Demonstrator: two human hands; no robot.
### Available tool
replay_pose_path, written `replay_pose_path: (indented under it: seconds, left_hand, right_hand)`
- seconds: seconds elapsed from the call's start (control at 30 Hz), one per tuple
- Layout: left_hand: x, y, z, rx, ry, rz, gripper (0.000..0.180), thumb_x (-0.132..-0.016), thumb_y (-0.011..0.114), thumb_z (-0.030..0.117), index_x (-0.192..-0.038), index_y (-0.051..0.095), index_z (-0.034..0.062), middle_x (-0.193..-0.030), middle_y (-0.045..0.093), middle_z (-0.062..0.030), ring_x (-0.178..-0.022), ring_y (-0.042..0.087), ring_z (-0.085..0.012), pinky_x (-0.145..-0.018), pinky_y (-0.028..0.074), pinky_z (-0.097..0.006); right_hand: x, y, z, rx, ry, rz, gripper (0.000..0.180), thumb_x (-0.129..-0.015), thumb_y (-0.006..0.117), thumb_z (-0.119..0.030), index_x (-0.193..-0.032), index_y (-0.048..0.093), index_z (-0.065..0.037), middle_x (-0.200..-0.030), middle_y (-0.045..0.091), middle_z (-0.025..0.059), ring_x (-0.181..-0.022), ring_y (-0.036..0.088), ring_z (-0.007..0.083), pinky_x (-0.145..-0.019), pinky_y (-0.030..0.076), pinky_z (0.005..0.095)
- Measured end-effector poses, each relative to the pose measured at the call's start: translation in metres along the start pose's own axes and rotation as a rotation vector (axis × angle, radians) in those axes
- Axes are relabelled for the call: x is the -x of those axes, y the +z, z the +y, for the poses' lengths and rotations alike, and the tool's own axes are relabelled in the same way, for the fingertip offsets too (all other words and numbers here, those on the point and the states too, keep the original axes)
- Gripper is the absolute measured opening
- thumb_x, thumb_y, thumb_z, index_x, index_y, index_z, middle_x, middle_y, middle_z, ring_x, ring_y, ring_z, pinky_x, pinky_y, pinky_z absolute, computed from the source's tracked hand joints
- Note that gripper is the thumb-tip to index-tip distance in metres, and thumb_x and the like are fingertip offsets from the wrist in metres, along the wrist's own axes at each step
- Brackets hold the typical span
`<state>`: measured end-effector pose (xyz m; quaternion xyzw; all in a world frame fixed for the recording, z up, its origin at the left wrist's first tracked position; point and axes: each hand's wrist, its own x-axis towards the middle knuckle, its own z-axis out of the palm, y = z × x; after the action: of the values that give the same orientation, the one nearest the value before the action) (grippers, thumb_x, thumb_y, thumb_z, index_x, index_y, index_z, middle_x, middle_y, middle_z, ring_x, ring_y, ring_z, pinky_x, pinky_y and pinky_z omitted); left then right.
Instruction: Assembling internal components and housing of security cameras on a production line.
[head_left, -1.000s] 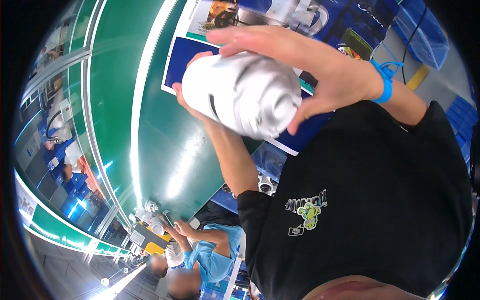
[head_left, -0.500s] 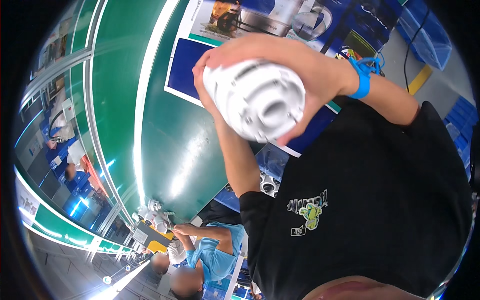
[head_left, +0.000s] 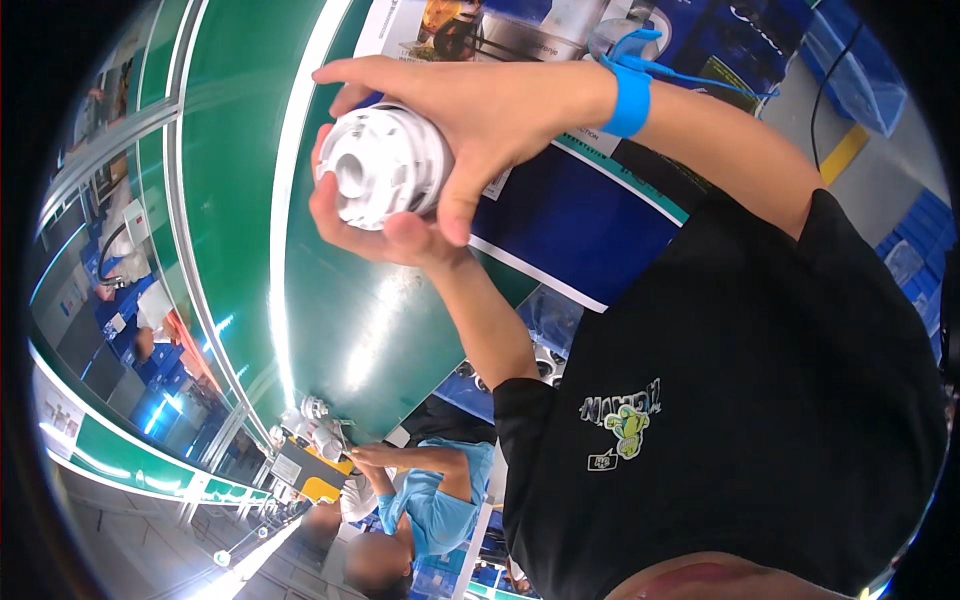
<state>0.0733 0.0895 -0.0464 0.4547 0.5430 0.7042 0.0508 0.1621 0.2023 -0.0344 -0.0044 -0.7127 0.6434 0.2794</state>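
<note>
A white round plastic housing [head_left: 385, 165] with a central hole and ribs inside faces the camera with its open end. My left hand [head_left: 375, 235] cups it from below, fingers curled around its left rim. My right hand [head_left: 470, 110], with a blue strap [head_left: 628, 95] on the wrist, grips it from above and the right, thumb pressed on its side. Both hands hold it up in front of my black t-shirt [head_left: 750, 400].
A green belt surface [head_left: 330, 330] runs behind the hands, with a blue and white printed sheet [head_left: 590, 230] on it. Another person in a light blue shirt [head_left: 435, 500] handles small white parts [head_left: 315, 420] further along. Blue bins [head_left: 850, 60] stand at the upper right.
Both hands have turned the white housing, so its rounded side gave way to its open, ribbed end. It also shifted a little left in the picture.
</note>
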Motion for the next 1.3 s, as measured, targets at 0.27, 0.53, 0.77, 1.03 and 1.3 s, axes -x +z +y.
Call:
replay_pose_path:
  seconds: [0.27,0.53,0.77,1.03,1.3]
  left_hand:
    - [-0.018,-0.031,-0.008,0.091,-0.008,0.081,0.056,-0.088,0.048,0.047,-0.115,0.037,-0.0016,-0.127,0.041,-0.0316,-0.108,0.054,-0.0395,-0.087,0.051,-0.048]
    - [-0.059,-0.043,0.048,-0.666,-0.060,-0.579,0.063,-0.079,0.071,0.037,-0.124,0.050,0.0000,-0.123,0.053,-0.0179,-0.108,0.055,-0.0291,-0.091,0.045,-0.038]
    - [-0.056,-0.035,0.075,-0.963,0.106,-0.742,0.054,-0.087,0.060,0.034,-0.129,0.047,0.0022,-0.124,0.048,-0.0198,-0.112,0.048,-0.0372,-0.094,0.040,-0.043]
    - [-0.049,-0.029,0.072,-0.907,0.075,-0.788,0.060,-0.097,0.035,0.051,-0.129,0.047,0.0016,-0.131,0.042,-0.0211,-0.118,0.043,-0.0376,-0.097,0.036,-0.044]
    - [-0.040,-0.023,0.064,-0.797,-0.180,-0.448,0.043,-0.096,0.040,0.029,-0.123,0.049,-0.0035,-0.130,0.049,-0.0222,-0.119,0.048,-0.0351,-0.102,0.035,-0.041]
  right_hand:
    - [0.016,0.003,0.040,0.184,0.048,-0.137,0.091,-0.056,0.084,-0.008,-0.135,0.041,-0.005,-0.125,0.055,0.0148,-0.114,0.056,0.0299,-0.097,0.045,0.0362]
    - [0.022,0.005,0.046,0.203,0.017,-0.080,0.083,-0.058,0.081,-0.008,-0.131,0.042,-0.005,-0.124,0.054,0.0144,-0.111,0.056,0.0312,-0.094,0.047,0.0362]
    - [0.022,0.005,0.045,0.096,-0.060,-0.079,0.079,-0.058,0.079,-0.005,-0.128,0.043,-0.005,-0.119,0.054,0.0132,-0.109,0.055,0.0326,-0.091,0.047,0.0379]
    - [0.027,0.003,0.048,0.103,-0.092,-0.071,0.078,-0.057,0.079,-0.003,-0.127,0.043,-0.005,-0.116,0.052,0.0123,-0.108,0.055,0.0340,-0.089,0.048,0.0394]
    - [0.026,0.006,0.044,0.059,-0.079,-0.057,0.079,-0.058,0.080,-0.003,-0.127,0.042,-0.006,-0.118,0.051,0.0126,-0.109,0.054,0.0346,-0.092,0.047,0.0396]
